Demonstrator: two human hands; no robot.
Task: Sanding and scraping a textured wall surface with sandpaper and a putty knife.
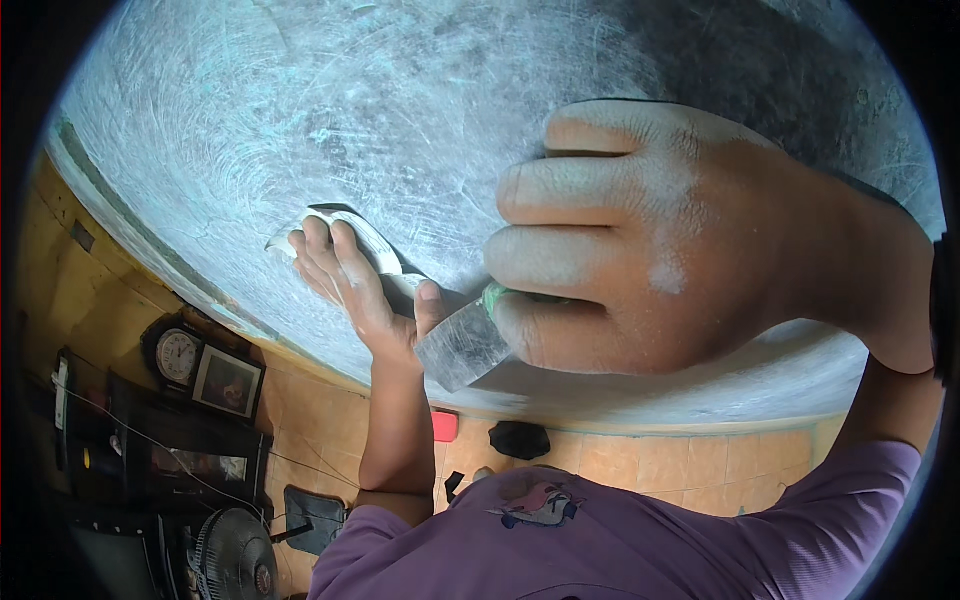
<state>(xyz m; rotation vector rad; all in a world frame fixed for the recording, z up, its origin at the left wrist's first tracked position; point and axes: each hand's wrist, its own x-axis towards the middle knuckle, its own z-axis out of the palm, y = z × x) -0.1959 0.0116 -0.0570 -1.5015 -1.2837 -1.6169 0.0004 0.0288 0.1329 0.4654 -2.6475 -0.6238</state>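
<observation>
Fingers (565, 258) of dusty right hand (690, 240) clenched round green-handled scraper with flat grey metal blade (463, 345), blade angled down-left; left hand (368, 300) extended, unclenched, over white curled paper sheet (374, 243) against wall; scratched, blue-grey wall (380, 110) fills upper view; orange tiled floor (665, 462) below; black fan (235, 555), round clock (177, 355) lower left; left forearm upright; right arm bent, back of hand facing camera.

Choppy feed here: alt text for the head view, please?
A dusty right hand grips a flat scraper while the left hand presses a pale sheet against a scratched blue-grey wall. Below are the person's purple shirt and an orange tiled floor, with a clock and fan at lower left.
</observation>
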